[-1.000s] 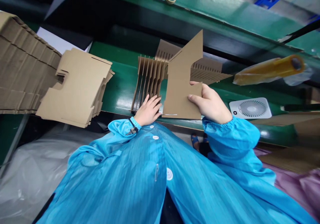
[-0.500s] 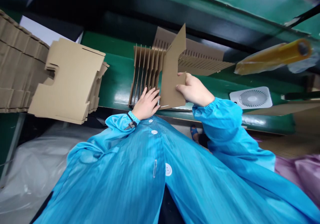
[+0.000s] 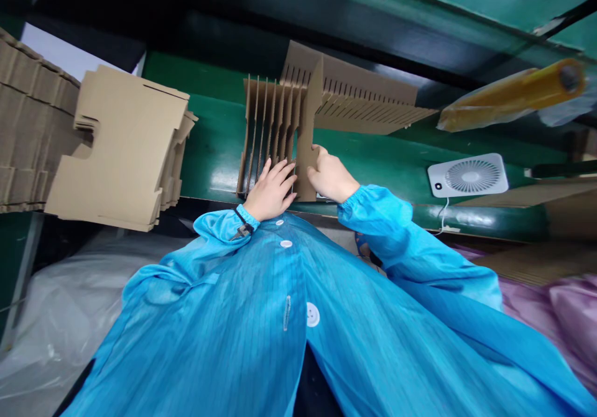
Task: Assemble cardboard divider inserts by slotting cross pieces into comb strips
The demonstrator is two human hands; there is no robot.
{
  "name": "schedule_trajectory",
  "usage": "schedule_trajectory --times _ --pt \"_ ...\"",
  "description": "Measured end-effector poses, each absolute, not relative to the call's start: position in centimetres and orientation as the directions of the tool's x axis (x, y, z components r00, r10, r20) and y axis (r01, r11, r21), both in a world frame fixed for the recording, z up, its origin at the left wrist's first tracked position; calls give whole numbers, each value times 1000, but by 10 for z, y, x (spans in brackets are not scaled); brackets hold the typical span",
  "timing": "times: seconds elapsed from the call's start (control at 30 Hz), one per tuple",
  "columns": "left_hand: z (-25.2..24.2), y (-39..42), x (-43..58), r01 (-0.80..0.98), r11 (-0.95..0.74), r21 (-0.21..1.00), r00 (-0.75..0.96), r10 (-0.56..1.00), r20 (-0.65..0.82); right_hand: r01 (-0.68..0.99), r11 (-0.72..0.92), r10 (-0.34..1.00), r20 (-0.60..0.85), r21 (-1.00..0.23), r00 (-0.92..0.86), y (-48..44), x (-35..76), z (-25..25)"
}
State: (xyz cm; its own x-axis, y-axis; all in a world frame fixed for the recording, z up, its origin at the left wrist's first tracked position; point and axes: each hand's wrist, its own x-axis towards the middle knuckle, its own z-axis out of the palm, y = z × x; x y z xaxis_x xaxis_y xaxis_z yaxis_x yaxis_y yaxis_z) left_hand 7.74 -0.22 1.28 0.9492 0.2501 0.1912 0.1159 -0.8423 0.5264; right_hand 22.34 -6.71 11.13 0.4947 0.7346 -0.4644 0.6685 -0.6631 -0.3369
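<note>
Several upright cardboard divider strips (image 3: 265, 131) stand in a row at the near edge of the green table (image 3: 214, 150). My left hand (image 3: 270, 190) rests against their near ends with its fingers stretched out. My right hand (image 3: 330, 176) grips one more cardboard divider piece (image 3: 308, 125), held upright and pressed against the right side of the row. A slotted cardboard strip (image 3: 368, 103) lies flat behind the row and runs off to the right.
A stack of flat die-cut cardboard blanks (image 3: 121, 150) lies at the left, beside a tall pile of corrugated board (image 3: 28, 131). A small white fan (image 3: 469, 176) sits at the right. A yellowish roll in plastic (image 3: 513, 94) lies beyond it.
My right hand has swung the divider piece from face-on to edge-on and moved it left against the row. The left hand has stayed at the row's near ends.
</note>
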Motion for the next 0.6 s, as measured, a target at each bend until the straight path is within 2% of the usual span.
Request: schedule_trajectory --times 0.3,0.6 --pt "10 -2 78 117 -851 512 947 251 201 677 -656 738 -473 -334 482 -61 221 116" --pt "9 -3 77 105 -838 536 947 249 203 717 -631 741 -502 -296 446 -69 211 93"
